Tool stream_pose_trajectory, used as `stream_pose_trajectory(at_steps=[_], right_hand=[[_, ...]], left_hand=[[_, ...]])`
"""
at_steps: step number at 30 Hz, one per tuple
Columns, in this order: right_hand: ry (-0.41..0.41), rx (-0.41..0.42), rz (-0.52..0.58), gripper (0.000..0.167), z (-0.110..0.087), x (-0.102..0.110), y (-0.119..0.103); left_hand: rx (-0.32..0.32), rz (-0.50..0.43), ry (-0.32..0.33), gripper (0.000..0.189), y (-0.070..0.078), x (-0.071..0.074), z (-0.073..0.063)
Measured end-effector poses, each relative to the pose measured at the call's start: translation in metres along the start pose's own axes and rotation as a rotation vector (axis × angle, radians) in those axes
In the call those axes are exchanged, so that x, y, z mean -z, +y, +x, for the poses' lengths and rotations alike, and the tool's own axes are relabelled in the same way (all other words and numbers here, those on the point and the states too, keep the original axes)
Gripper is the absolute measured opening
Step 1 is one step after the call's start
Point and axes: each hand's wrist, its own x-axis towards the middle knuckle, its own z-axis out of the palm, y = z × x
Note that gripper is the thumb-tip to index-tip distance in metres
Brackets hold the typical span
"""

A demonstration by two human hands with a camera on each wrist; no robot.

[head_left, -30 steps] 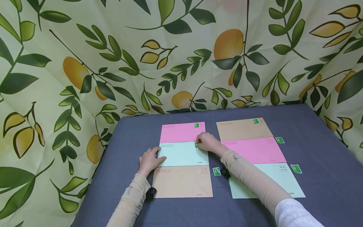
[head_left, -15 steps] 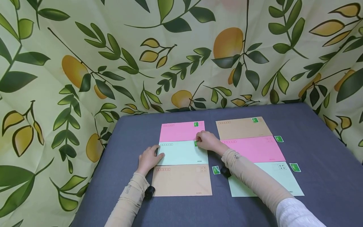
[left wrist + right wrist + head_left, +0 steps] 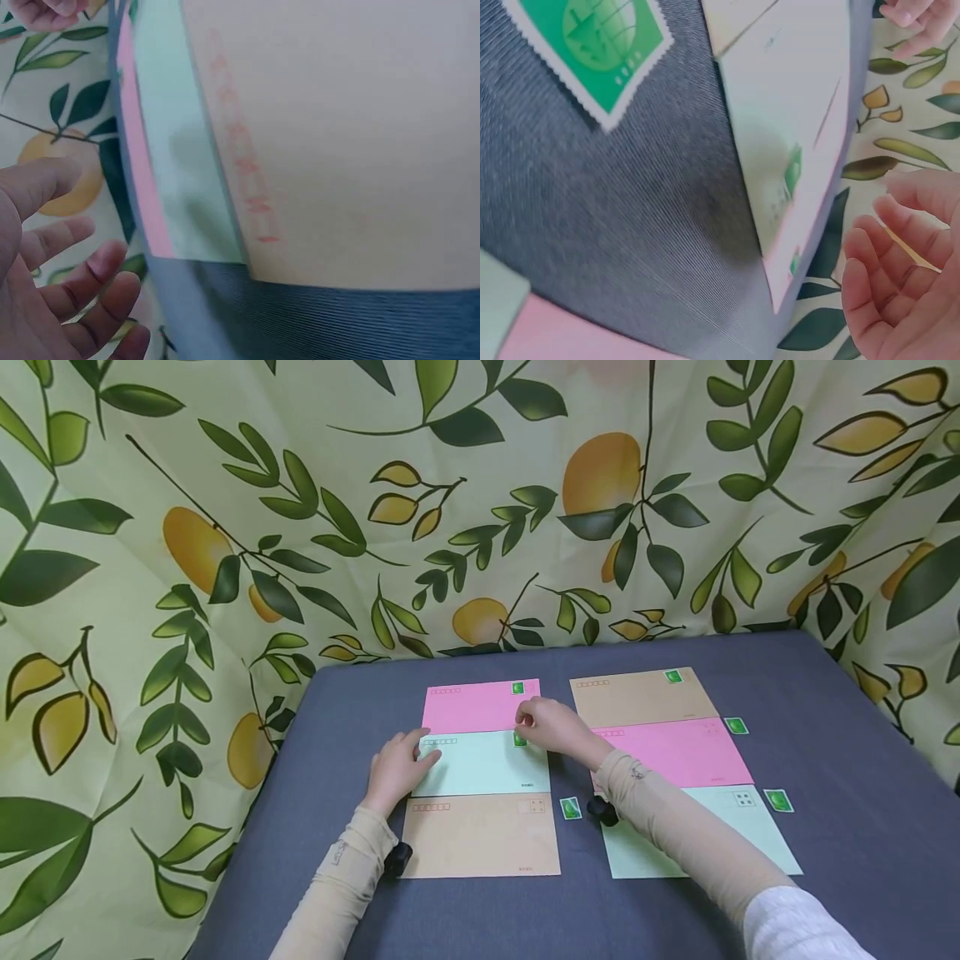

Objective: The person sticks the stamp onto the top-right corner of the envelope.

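Note:
My right hand (image 3: pixel 558 728) hovers just above a green stamp (image 3: pixel 520 741) at the top right corner of the left mint envelope (image 3: pixel 480 768). Its fingers are loosely bent, and the right wrist view shows nothing between them. My left hand (image 3: pixel 395 770) is raised over that envelope's left edge, fingers relaxed and holding nothing. Behind lies a pink envelope (image 3: pixel 472 710) with a stamp (image 3: pixel 518 688) in its corner. In front, a tan envelope (image 3: pixel 480 843) has a bare printed stamp box, and a loose stamp (image 3: pixel 570 808) rests on the cloth beside it.
A second column holds a tan envelope (image 3: pixel 637 700) with a stamp (image 3: pixel 673 677), a pink envelope (image 3: pixel 690 756) and a mint envelope (image 3: pixel 660 852), partly under the right forearm. Loose stamps (image 3: pixel 736 726) (image 3: pixel 778 800) lie to its right. A leaf-print curtain (image 3: pixel 300 527) surrounds the dark tablecloth (image 3: pixel 847 760).
My right hand has risen off the stamp on the left mint envelope and shifted slightly right, showing more of the stamp. The left hand has lifted a little from the envelope's edge.

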Motion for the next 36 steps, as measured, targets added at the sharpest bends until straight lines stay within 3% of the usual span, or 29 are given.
stream_pose_trajectory(at_steps=[5, 12, 23, 31, 36], right_hand=[[0.033, 0.010, 0.011, 0.015, -0.009, 0.012, -0.002], [0.090, 0.018, 0.025, 0.017, -0.020, 0.027, 0.006], [0.158, -0.059, 0.072, 0.017, -0.041, 0.056, 0.029], [0.209, -0.116, 0.073, 0.021, -0.061, 0.071, 0.053], [0.231, -0.162, 0.087, 0.026, -0.076, 0.081, 0.069]], left_hand=[[-0.045, 0.018, 0.008, 0.046, 0.017, 0.005, 0.001], [-0.142, 0.026, 0.033, 0.042, 0.041, 0.002, 0.005], [-0.247, -0.015, 0.013, 0.045, 0.092, -0.001, 0.009], [-0.334, -0.016, 0.009, 0.044, 0.128, -0.014, 0.011], [-0.367, -0.002, -0.025, 0.044, 0.150, -0.026, 0.008]])
